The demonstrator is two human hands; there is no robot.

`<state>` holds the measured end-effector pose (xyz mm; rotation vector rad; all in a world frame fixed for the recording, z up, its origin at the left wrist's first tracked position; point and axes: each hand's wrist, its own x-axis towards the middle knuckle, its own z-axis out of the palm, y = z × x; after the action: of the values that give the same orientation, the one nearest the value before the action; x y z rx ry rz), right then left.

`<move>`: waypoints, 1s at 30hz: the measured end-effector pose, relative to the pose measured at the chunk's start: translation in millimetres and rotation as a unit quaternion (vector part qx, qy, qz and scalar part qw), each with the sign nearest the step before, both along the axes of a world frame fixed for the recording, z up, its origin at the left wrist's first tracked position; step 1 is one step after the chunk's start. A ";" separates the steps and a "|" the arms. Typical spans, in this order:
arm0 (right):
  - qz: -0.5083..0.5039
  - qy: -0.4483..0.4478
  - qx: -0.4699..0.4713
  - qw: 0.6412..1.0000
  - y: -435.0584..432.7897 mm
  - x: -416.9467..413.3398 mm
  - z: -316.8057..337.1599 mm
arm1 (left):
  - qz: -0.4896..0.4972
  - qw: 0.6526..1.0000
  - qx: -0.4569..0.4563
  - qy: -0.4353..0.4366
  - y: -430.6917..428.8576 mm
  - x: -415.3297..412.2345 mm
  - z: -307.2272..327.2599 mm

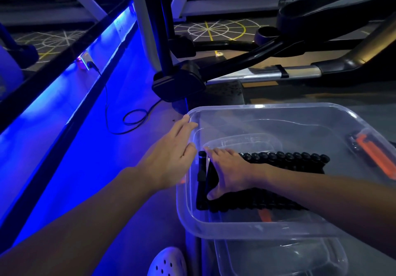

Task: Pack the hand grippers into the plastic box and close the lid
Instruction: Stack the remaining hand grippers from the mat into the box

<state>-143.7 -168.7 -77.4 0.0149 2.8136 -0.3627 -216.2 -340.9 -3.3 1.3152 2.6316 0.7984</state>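
One clear plastic box [235, 230] holds one packed row of about a dozen black hand grippers [289, 160]. The right hand [231, 172] grips the row's 9 o'clock end. The left hand [169, 157] lies flat and relaxed against the box's 9 o'clock wall. There is free room inside at 12 o'clock.

Blue-lit gym floor [137, 95], exercise machine [235, 46]

plastic box [267, 106]: clear plastic, smooth and glossy, with bright glints along the rim
hand grippers [285, 157]: black, matt handles; the rounded end caps have a dull shine
orange gripper [372, 150]: smooth orange plastic, blurred behind the box wall
machine frame [235, 61]: black tube, glossy, looks like painted metal
rail [267, 73]: bare silvery metal with a soft sheen
cable [132, 119]: black, smooth sheath
shoe [167, 263]: white, matt, moulded with holes
floor [150, 147]: dark and matt
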 end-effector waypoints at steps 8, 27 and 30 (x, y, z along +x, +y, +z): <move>-0.057 -0.009 -0.105 0.993 -10.1 -11.8 14.6 | -0.012 1.000 -0.004 -0.007 -2.5 -2.8 -1.6; -0.117 0.057 -0.279 0.951 12.2 26.4 93.5 | -0.024 1.000 -0.006 0.006 6.1 -5.3 8.6; -0.191 0.100 -0.326 0.920 33.1 41.1 110.3 | -0.039 0.997 0.016 0.071 13.4 -8.6 17.6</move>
<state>-102.6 -135.6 32.9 0.4030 2.7173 -1.4455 -224.7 -327.5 14.3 1.5271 2.6636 0.7655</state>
